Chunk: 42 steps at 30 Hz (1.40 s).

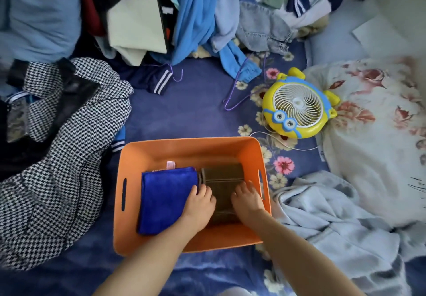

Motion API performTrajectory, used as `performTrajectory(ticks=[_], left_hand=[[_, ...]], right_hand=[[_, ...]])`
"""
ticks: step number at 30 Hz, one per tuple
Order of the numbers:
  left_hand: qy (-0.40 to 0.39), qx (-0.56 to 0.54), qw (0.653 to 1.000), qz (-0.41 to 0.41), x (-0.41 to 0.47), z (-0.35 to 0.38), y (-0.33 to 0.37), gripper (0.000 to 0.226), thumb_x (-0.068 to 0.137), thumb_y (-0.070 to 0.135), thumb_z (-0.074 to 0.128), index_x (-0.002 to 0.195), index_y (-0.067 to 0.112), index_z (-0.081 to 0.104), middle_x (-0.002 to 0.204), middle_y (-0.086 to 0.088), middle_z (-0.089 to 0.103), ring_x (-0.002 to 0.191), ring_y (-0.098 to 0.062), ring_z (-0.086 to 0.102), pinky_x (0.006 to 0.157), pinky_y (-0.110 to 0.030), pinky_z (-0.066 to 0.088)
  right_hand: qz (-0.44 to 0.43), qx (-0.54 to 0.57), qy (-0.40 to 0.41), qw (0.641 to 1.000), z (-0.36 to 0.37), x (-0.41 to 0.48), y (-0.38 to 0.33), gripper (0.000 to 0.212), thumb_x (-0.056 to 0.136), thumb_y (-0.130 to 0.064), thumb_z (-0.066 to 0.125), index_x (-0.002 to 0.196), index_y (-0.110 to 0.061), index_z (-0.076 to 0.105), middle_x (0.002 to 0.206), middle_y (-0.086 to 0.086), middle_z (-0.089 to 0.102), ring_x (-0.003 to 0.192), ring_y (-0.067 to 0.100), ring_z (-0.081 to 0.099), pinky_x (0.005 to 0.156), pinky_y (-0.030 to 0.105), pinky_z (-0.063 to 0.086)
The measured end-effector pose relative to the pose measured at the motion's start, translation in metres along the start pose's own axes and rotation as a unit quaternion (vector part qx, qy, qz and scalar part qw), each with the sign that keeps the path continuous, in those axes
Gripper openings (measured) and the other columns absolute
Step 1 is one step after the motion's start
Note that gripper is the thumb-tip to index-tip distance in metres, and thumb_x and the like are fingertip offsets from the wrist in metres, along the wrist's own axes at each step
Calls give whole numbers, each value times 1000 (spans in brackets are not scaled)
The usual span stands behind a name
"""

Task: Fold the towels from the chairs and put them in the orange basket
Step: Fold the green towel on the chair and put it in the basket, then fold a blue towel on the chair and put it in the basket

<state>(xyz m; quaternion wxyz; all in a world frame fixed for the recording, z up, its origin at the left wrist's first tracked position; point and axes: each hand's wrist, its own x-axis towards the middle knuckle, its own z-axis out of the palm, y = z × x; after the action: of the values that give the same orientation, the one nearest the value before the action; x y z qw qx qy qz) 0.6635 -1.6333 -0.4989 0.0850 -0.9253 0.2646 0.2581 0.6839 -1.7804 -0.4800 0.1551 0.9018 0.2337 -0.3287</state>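
The orange basket (184, 150) sits on the blue floral bed sheet, just in front of me. Inside it a folded blue towel (164, 196) lies on the left, with a bit of pink cloth (171, 164) showing behind it. A folded dark olive towel (222, 180) lies on the right. My left hand (199, 205) rests on the olive towel's left edge, beside the blue towel. My right hand (247, 200) rests on its right side with fingers spread flat. Both hands are inside the basket.
A houndstooth garment (69, 157) lies heaped to the left. Clothes are piled along the back (196, 14). A purple wire hanger (237, 95) and a yellow cartoon fan (298, 106) lie behind the basket. A pale blue cloth (327, 222) and a floral quilt (373, 122) are on the right.
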Motion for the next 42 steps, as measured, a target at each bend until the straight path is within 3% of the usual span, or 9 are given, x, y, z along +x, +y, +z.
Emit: performTrajectory(ticks=[5,9,11,13,16,21,28,33,42], left_hand=[[35,6,999,-27,-30,-27,-9,42,91,14,43,132,4,44,142,-21,36,133,-35,30,109,-50,22],[114,23,993,-33,-50,-52,-15,37,41,25,85,73,12,73,84,-10,69,81,-29,65,69,-40,53],[168,26,985,-30,-54,-60,-15,32,35,22,84,63,14,70,72,-6,66,70,-26,64,61,-37,53],[186,31,982,-34,-62,-81,-13,25,52,26,77,74,16,71,83,-4,67,81,-24,62,69,-38,52],[203,29,978,-38,-62,-107,-6,36,89,22,46,123,14,55,134,-9,49,125,-29,41,104,-43,31],[269,21,963,-19,-65,-147,11,38,94,22,37,130,11,46,144,-11,38,134,-29,31,109,-41,23],[320,24,940,-113,-94,-188,23,41,93,22,43,132,10,48,146,-11,38,136,-28,31,110,-44,23],[360,43,904,-226,-146,-193,26,42,46,26,87,83,11,74,95,-10,71,89,-28,68,71,-45,55],[329,12,815,-477,-322,-112,74,35,51,28,79,79,9,70,93,-11,68,82,-29,66,66,-39,52]], right_hand=[[22,-23,42,999,-23,-44,5,39,94,-12,41,131,-3,47,138,22,42,137,38,25,115,52,7],[90,-37,158,983,-34,-74,14,24,69,-18,52,69,-14,75,78,13,71,86,34,68,90,48,47],[129,-20,171,977,-30,-85,23,34,65,-20,42,70,-16,76,72,7,70,74,29,68,79,44,52],[164,-33,204,965,-42,-109,27,30,70,-23,50,84,-18,76,78,7,70,80,28,66,82,45,49],[205,-23,203,957,-45,-142,40,36,67,-39,70,100,-24,71,99,2,68,100,24,61,90,41,46],[228,24,273,934,-48,-177,61,62,17,-44,88,72,-20,74,74,5,69,72,25,66,61,37,54],[157,-60,415,894,-84,-202,98,47,29,-41,88,69,-21,73,67,3,67,64,25,66,63,38,55],[57,-108,514,849,-117,-206,103,43,37,-44,85,71,-21,72,69,0,66,68,22,65,67,33,51],[-180,-120,604,767,-149,-216,-1,41,39,-34,87,68,-13,67,65,6,62,64,26,63,68,36,45]])
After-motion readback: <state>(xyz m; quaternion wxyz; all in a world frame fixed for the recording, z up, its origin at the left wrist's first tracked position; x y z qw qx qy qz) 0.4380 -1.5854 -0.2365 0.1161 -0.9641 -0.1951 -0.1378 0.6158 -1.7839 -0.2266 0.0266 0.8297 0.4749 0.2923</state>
